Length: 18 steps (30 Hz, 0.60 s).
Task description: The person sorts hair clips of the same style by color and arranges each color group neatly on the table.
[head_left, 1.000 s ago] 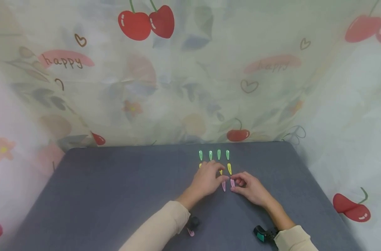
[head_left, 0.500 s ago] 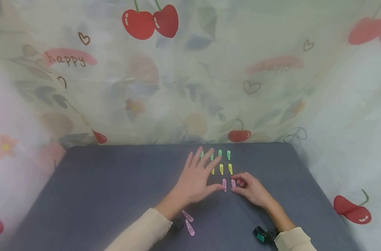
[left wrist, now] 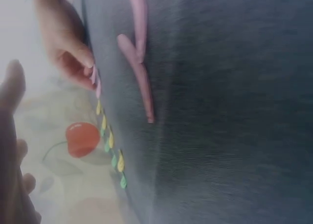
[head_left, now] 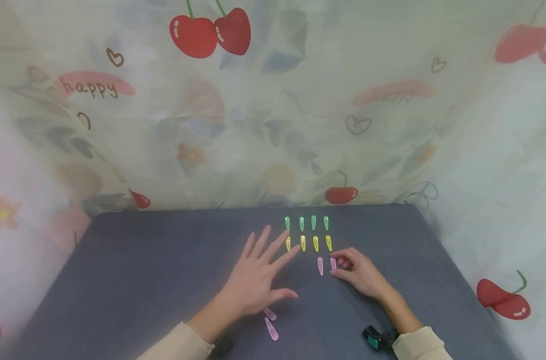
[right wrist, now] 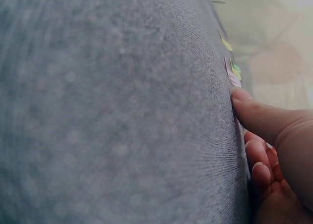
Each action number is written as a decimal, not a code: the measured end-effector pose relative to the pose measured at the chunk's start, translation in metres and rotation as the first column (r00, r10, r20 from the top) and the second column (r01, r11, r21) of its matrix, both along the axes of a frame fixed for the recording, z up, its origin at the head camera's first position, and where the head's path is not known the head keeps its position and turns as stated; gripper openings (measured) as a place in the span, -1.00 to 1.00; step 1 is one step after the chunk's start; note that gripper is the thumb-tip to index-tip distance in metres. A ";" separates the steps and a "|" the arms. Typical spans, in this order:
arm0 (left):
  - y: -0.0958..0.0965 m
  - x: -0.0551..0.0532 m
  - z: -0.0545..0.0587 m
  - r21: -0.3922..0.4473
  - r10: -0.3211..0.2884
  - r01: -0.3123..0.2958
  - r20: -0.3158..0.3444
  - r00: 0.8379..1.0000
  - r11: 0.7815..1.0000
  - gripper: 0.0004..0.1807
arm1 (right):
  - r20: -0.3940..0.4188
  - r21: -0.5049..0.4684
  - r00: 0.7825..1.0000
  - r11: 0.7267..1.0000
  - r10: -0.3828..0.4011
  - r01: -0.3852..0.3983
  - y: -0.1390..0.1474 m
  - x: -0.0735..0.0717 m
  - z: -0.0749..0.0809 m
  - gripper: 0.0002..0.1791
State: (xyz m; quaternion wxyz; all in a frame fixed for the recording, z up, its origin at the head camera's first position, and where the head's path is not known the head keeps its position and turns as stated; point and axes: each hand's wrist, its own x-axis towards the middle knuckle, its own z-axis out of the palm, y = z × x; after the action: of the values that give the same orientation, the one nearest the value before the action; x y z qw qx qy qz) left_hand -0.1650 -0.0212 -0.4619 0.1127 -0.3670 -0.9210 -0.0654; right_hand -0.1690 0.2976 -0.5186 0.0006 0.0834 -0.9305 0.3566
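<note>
Snap hair clips lie in rows on the dark table. My right hand (head_left: 363, 272) pinches the rightmost pink hair clip (head_left: 333, 263) between thumb and forefinger, one at each end. Just left of it lies another pink hair clip (head_left: 320, 266). My left hand (head_left: 250, 280) is spread over the table with straight fingers and holds nothing. Two loose pink hair clips lie under and below it, the nearer clip (head_left: 271, 330) in full view and the farther clip (head_left: 270, 314) partly hidden by the hand. In the left wrist view these two clips (left wrist: 139, 79) overlap at their ends.
Behind the pink clips runs a row of yellow hair clips (head_left: 315, 243), and beyond that a row of green hair clips (head_left: 313, 222). A cherry-printed curtain (head_left: 273, 125) surrounds the dark table (head_left: 165, 260) at the back and sides. A black device (head_left: 373, 338) sits at my right wrist.
My left hand has drawn back from the pink clips toward the lower left, its fingers spreading out. The right hand stays at the rightmost pink clip.
</note>
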 end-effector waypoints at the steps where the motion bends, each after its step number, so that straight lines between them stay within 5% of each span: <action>1: -0.002 0.002 -0.002 -0.003 -0.006 0.006 0.008 1.000 1.000 0.09 | 0.005 -0.003 1.000 1.000 -0.004 0.004 0.000 0.000 0.000 -0.60; 9: -0.028 0.010 -0.015 -0.013 -0.016 0.017 0.014 1.000 1.000 0.15 | 0.013 -0.013 1.000 1.000 0.009 -0.009 0.002 0.002 -0.002 -0.59; 18: -0.038 0.012 -0.022 0.061 -0.047 0.040 0.113 0.993 0.997 0.09 | -0.003 -0.012 1.000 1.000 0.021 -0.021 0.003 0.001 -0.003 -0.58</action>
State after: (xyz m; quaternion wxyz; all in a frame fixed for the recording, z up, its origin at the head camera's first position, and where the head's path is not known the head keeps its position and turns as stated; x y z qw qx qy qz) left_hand -0.1534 -0.0591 -0.4842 0.0692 -0.3793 -0.9154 -0.1156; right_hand -0.1677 0.3011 -0.5216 -0.0014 0.0937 -0.9274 0.3623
